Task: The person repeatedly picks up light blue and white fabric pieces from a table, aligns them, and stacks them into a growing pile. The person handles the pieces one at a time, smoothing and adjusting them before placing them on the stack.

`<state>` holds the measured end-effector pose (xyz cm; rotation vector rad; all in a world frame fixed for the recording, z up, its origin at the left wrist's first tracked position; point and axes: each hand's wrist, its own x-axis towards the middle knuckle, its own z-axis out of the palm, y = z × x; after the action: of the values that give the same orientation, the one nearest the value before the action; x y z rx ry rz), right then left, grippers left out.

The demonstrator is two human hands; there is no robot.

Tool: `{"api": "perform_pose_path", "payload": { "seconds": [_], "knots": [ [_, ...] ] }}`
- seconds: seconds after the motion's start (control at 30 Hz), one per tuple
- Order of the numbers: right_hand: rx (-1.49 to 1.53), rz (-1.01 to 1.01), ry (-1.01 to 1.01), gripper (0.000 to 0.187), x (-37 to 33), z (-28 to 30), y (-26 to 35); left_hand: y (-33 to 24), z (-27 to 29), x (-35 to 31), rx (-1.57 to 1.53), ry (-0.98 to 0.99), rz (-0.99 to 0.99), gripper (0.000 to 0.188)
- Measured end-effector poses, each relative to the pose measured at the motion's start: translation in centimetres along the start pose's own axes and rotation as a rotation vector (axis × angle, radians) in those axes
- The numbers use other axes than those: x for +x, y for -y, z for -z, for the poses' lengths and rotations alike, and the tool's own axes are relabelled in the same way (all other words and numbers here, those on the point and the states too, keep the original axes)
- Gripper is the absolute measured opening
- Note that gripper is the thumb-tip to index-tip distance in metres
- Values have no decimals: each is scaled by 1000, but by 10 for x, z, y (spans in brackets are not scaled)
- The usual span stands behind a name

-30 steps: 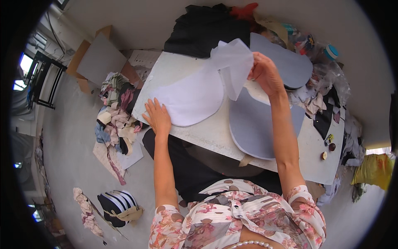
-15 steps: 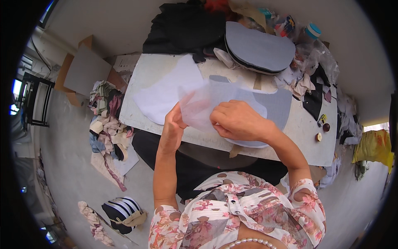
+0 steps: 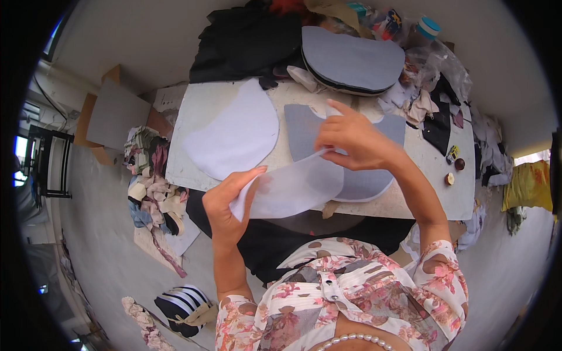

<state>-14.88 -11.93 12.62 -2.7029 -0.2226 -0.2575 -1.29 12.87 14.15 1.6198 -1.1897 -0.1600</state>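
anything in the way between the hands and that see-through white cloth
Nothing visible stands between them: the left hand grips the see-through white cloth at its left end, and the right hand pinches its upper edge.

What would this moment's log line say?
left fingers: holding sheer white cloth sheet | right fingers: pinching its upper edge | curved grey panel: on white tabletop
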Motion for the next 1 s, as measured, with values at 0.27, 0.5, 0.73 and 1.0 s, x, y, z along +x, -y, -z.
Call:
{"api": "perform_pose_path", "payload": {
  "seconds": [0.27, 0.5, 0.73, 1.0],
  "knots": [
    [641, -278, -402, 15, -124, 26, 15, 32, 6, -15, -617, -133, 271, 11],
    [701, -657, -617, 14, -154, -2, -9, 75, -55, 32, -674, -33, 531, 14],
    [785, -825, -721, 14, -158, -39, -50, 124, -91, 52, -540, 8, 630, 12],
    [583, -930, -768, 19, -156, -53, -75, 143, -114, 62, -157, -50, 519, 18]
  ]
}}
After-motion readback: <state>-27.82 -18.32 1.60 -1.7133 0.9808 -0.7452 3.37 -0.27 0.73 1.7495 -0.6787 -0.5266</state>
